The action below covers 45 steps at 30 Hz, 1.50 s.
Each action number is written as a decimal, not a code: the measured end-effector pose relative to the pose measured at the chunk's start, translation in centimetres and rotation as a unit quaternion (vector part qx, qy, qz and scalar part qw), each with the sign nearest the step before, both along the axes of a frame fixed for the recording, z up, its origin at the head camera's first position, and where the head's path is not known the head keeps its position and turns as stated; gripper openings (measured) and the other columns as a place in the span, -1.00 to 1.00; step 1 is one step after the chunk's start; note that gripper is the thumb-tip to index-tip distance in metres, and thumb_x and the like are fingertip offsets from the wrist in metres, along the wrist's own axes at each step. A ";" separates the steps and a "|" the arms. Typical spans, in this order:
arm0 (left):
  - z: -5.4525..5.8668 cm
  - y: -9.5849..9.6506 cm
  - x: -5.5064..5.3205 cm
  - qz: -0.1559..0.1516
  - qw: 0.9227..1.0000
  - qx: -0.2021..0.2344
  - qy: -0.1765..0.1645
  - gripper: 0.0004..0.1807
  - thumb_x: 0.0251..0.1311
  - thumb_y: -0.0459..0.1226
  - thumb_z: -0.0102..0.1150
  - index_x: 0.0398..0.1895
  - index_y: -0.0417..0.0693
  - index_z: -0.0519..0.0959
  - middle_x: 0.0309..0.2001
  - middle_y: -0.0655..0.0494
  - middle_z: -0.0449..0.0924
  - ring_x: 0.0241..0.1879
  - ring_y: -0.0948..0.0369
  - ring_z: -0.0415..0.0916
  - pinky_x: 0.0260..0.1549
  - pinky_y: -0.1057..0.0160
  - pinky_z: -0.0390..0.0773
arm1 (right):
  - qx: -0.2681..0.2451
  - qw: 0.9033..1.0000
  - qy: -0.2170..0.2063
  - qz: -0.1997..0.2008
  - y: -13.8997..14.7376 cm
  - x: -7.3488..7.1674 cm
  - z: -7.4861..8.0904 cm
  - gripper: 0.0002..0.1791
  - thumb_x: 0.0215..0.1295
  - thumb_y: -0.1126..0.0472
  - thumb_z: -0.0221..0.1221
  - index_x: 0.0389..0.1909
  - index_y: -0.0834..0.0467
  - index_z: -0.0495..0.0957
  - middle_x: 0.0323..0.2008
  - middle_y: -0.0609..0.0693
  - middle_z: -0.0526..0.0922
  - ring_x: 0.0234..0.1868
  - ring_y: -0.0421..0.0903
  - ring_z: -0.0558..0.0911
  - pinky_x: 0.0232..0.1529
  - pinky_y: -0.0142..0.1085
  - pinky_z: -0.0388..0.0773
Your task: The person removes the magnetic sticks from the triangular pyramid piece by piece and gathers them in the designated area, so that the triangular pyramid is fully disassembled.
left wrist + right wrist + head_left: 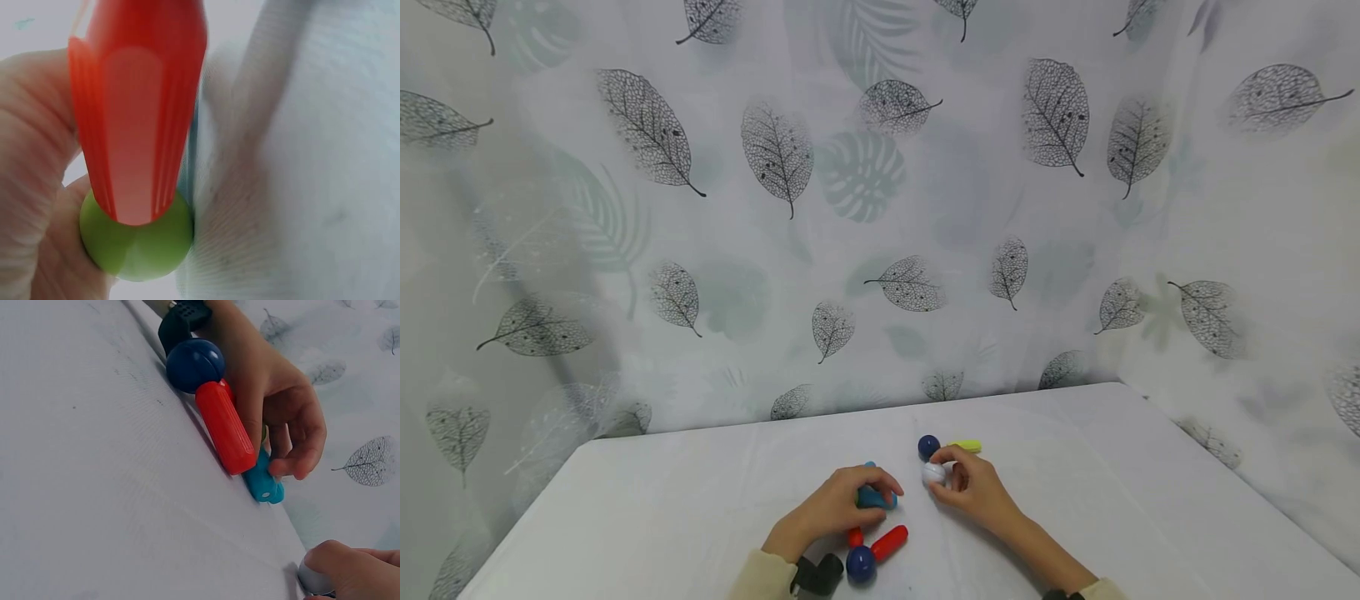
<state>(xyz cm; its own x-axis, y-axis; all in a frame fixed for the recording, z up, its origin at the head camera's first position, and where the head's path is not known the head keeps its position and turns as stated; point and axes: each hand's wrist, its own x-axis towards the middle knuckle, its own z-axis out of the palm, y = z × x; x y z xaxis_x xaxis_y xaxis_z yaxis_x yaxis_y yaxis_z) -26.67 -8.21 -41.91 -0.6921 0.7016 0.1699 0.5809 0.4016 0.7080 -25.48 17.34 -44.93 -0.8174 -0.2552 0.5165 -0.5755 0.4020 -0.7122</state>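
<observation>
My left hand [842,497] curls around a green ball [137,247], with its fingers arching over light-blue magnetic rods [874,498] beside it. The ball is mostly hidden under the palm in the head view. Two red rods [891,542] join a dark-blue ball [861,565] just in front of this hand. In the left wrist view one red rod [134,119] covers part of the green ball. Between thumb and fingertips, my right hand [973,492] pinches a white ball [933,474]. Right behind it lie another dark-blue ball [928,447] and a yellow rod [966,446].
A white cloth covers the table [685,508]. Behind it hangs a leaf-printed curtain [850,250], which also runs along both sides. A dark band with a small device [820,575] sits on the left wrist, close to the nearer dark-blue ball.
</observation>
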 end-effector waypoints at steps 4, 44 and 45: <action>0.1 0.0 0.0 0.010 1.000 -0.009 0.009 -0.72 0.16 -0.38 0.30 -0.06 0.05 0.63 -0.16 0.24 0.56 -0.14 0.35 0.48 0.01 0.33 0.50 | 0.003 1.000 -0.016 -0.001 0.0 -0.1 -0.1 -0.64 0.06 0.34 0.40 -0.11 0.19 0.53 -0.21 0.10 0.63 -0.60 -0.36 0.33 -0.59 -0.48 0.31; 0.0 -0.3 0.4 0.164 0.976 -0.122 0.071 -0.70 0.00 0.09 0.35 -0.29 0.17 0.66 0.00 0.08 0.39 -0.09 0.12 0.36 -0.18 0.09 0.39 | -0.020 0.999 0.028 0.023 -0.7 1.7 2.5 -0.61 0.00 0.54 0.34 -0.11 0.38 0.49 -0.31 0.24 0.53 -0.65 -0.33 0.31 -0.67 -0.45 0.32; 0.0 -0.4 0.4 0.162 0.977 -0.119 0.067 -0.70 0.00 0.09 0.35 -0.29 0.17 0.66 0.00 0.08 0.39 -0.08 0.12 0.37 -0.17 0.09 0.38 | -0.023 0.999 0.034 0.024 -0.9 2.0 3.0 -0.61 -0.01 0.57 0.33 -0.12 0.40 0.48 -0.28 0.27 0.53 -0.66 -0.32 0.31 -0.67 -0.45 0.32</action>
<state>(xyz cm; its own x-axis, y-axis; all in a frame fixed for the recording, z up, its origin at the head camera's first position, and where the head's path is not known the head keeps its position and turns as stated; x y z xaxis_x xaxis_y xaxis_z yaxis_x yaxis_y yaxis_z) -26.25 -8.59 -41.88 -0.8676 0.4791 0.1333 0.4764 0.7239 0.4991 -23.47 16.47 -41.90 -0.7672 -0.2692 0.5821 -0.6413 0.3407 -0.6876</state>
